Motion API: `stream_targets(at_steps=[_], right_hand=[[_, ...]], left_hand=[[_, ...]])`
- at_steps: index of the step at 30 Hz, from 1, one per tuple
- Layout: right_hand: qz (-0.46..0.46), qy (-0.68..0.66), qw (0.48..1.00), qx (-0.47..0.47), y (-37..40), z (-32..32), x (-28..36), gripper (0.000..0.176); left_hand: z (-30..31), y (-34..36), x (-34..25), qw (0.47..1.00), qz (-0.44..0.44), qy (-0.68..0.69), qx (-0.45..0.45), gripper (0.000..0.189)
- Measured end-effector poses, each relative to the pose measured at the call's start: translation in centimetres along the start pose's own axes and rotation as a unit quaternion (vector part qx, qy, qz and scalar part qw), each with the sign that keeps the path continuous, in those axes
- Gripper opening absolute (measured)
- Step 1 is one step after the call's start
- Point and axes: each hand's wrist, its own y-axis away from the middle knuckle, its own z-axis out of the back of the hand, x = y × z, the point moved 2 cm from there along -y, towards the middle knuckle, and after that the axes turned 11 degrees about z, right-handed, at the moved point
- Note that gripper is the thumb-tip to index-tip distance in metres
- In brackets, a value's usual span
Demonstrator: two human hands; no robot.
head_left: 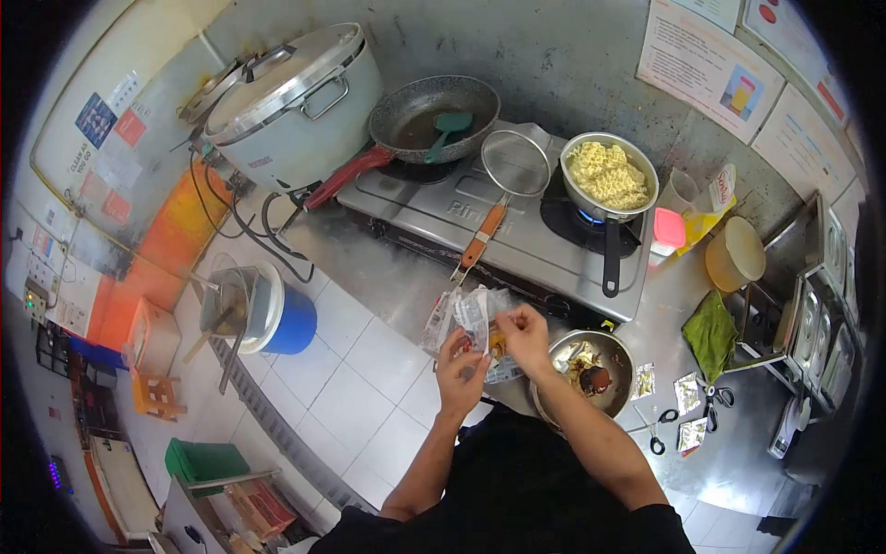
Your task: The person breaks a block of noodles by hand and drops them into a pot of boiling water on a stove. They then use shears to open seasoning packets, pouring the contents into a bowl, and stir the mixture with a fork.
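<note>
My left hand (460, 377) is closed on a crinkled, printed plastic noodle wrapper (473, 312). The fingers of my right hand (524, 340) pinch at the wrapper's right side, and what exactly sits between them is too small to make out. Just right of my hands is a metal bowl (624, 386) containing brown seasoning, pale bits and a round dark-brown item. Beyond it, a saucepan (612, 263) full of noodles (606, 175) stands over a blue flame. Several silver sachets (687, 394) lie on the counter beside the bowl.
Across the two-burner stove (420, 210) lie a strainer (515, 164) and a frying pan (434, 97) with a green spatula. At its left is a large rice cooker (291, 120). Scissors (716, 403), a green cloth (709, 334) and a yellowish tub (736, 254) are at the right.
</note>
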Motion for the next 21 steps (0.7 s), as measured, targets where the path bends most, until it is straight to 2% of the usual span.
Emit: stream_targets(at_steps=[1, 2, 3, 4, 6, 7, 9, 10, 12, 15, 17, 19, 21], right_hand=[[0.001, -0.002, 1.000, -0.003, 0.2, -0.2, 0.2, 0.025], [0.037, 0.085, 0.995, 0.026, 0.6, -0.5, 0.6, 0.023], [0.073, 0.171, 0.981, 0.055, 1.0, -0.7, 1.7, 0.022], [0.074, 0.170, 0.981, 0.055, 1.2, -0.7, 3.2, 0.022], [0.178, 0.366, 0.903, 0.136, 1.1, -1.0, 6.1, 0.018], [0.177, 0.366, 0.903, 0.136, 0.7, -1.1, 6.3, 0.018], [0.206, 0.467, 0.841, 0.178, 0.1, -1.8, 6.8, 0.017], [0.207, 0.467, 0.841, 0.177, -0.3, -1.9, 7.4, 0.017], [0.137, 0.436, 0.837, 0.300, -0.6, -2.3, 8.0, 0.025], [0.179, 0.432, 0.825, 0.317, -0.8, -2.9, 7.7, 0.028], [0.166, 0.448, 0.818, 0.321, -1.2, -3.2, 8.3, 0.029], [0.156, 0.462, 0.811, 0.322, -1.1, -3.2, 9.6, 0.031], [0.174, 0.397, 0.865, 0.252, -1.1, -2.6, 11.2, 0.033]], left_hand=[[-0.3, 0.1, 0.2, 0.999, 0.022, 0.047, 0.002, 0.012], [-0.4, 0.1, 0.4, 0.995, 0.044, 0.093, 0.004, 0.012], [-0.2, 0.1, 0.6, 0.995, 0.044, 0.092, 0.005, 0.012], [0.0, 0.0, 0.8, 0.996, 0.038, 0.081, 0.024, 0.012], [0.1, -0.1, 1.1, 0.996, 0.032, 0.069, 0.043, 0.011], [0.1, 0.0, 1.2, 0.995, 0.028, 0.088, 0.043, 0.012], [0.2, 0.2, 1.1, 0.993, 0.023, 0.107, 0.045, 0.012], [0.1, 0.2, 1.0, 0.990, 0.034, 0.134, 0.038, 0.011], [0.2, -0.1, 1.0, 0.986, 0.043, 0.161, 0.031, 0.011], [0.8, -1.0, 1.3, 0.981, 0.054, 0.185, -0.023, 0.010], [1.5, -2.0, 1.5, 0.986, 0.016, 0.162, -0.036, 0.008], [2.3, -3.3, 2.1, 0.982, 0.027, 0.181, -0.040, 0.008], [3.2, -5.1, 2.5, 0.978, 0.035, 0.200, -0.047, 0.013]])
